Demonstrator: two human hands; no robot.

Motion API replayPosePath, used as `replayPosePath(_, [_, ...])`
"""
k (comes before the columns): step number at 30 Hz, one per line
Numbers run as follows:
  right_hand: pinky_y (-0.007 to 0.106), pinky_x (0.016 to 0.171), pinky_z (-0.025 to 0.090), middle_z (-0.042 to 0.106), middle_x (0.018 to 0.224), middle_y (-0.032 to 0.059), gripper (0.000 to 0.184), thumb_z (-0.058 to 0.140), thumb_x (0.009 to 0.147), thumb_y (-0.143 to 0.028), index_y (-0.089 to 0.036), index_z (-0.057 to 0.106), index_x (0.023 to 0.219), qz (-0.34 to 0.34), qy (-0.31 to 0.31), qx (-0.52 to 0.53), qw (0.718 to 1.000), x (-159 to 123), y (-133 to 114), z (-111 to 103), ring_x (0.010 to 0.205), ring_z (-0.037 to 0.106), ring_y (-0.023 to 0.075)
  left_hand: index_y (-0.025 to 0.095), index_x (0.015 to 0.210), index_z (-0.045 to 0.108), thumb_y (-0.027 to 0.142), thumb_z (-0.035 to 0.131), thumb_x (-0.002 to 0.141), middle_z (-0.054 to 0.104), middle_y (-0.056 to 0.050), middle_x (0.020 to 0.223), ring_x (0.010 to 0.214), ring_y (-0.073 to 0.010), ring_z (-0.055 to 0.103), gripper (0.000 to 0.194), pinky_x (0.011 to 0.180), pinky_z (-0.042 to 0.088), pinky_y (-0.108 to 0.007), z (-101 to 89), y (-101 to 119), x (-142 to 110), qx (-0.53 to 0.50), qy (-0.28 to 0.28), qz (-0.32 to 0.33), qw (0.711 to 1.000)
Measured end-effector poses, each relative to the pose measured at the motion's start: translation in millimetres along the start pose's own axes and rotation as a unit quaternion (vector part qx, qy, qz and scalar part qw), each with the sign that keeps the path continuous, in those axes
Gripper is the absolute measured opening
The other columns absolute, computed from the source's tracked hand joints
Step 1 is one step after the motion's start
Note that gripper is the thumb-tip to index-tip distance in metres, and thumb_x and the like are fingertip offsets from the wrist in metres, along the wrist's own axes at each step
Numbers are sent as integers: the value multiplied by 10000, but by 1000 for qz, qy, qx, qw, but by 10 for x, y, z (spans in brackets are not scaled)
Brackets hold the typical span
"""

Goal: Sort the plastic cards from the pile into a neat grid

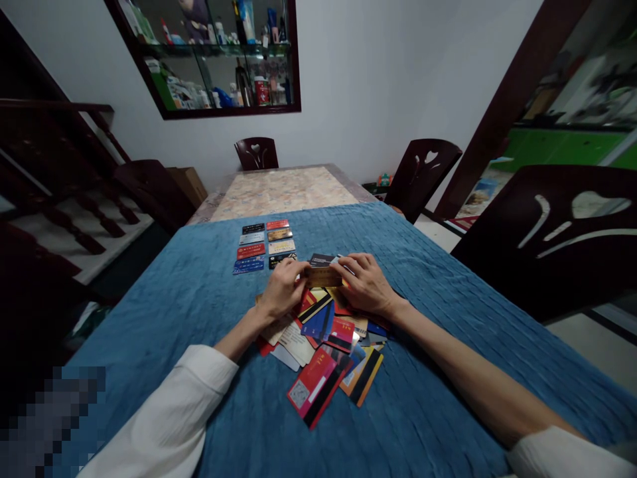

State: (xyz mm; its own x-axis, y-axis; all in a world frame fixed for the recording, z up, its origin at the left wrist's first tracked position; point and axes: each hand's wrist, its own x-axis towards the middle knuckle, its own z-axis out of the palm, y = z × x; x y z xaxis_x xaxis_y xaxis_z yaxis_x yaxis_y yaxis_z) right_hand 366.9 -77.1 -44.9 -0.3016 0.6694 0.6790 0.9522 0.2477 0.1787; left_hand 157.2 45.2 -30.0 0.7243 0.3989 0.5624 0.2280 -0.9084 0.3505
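My left hand (283, 289) and my right hand (365, 283) hover over a loose heap of plastic cards (326, 352) on the blue tablecloth (428, 398). Together they pinch a brown-gold card (322, 276), the left hand at its left end and the right hand at its right end. The card is held level just above the heap. Beyond the hands, several cards (265, 247) lie in two neat columns on the cloth. A dark card (322, 259) sits just behind the held one.
Bare marble tabletop (281, 189) shows past the far edge of the cloth. Dark wooden chairs stand at the far end (257, 153), far right (423, 174), near right (552, 232) and left (152, 189). A glass cabinet (219, 56) hangs on the wall.
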Motion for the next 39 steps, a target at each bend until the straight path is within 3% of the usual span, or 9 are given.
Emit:
replayPosePath(5, [453,922,369,625,1166,148,443,571,852,-222,-160,599,1289,12,-14,17,1000,9,12,-18,1089,454,302,177,1163,611,131,583,856,663,-99,1080,1046,-252,568,312,935,511,-437,-10,8,-8,35,-22,23,999])
replayPosePath(10, [431,886,376,630,1137,150,380,568,880,-259,-142,607,1239,11,-12,17,1000,43,37,-48,1059,460,292,167,1293,544,159,639,815,588,-138,1260,1185,-294,533,488,1024,472,-476,-27,5,-17,73,-36,38,996])
replayPosePath(17, [411,866,384,615,1142,141,443,612,825,-223,-149,586,1261,18,-40,48,998,117,121,-44,1070,457,292,174,1412,460,159,608,834,537,-172,1343,1234,-315,527,598,1008,478,-491,-28,-20,-17,117,-46,42,991])
replayPosePath(25, [390,819,403,605,1147,158,433,623,826,-231,-121,580,1242,-2,-57,61,997,236,176,-12,1037,462,282,153,1370,489,165,597,856,572,-179,1301,1192,-321,550,526,985,480,-484,-18,-82,12,147,-36,42,988])
replayPosePath(39, [383,810,404,578,1185,151,504,691,825,-294,-134,564,1285,-15,-134,63,989,651,338,154,1032,443,276,134,1294,521,150,640,799,576,-171,1240,1139,-331,544,509,948,492,-467,-217,-294,248,171,-65,20,983])
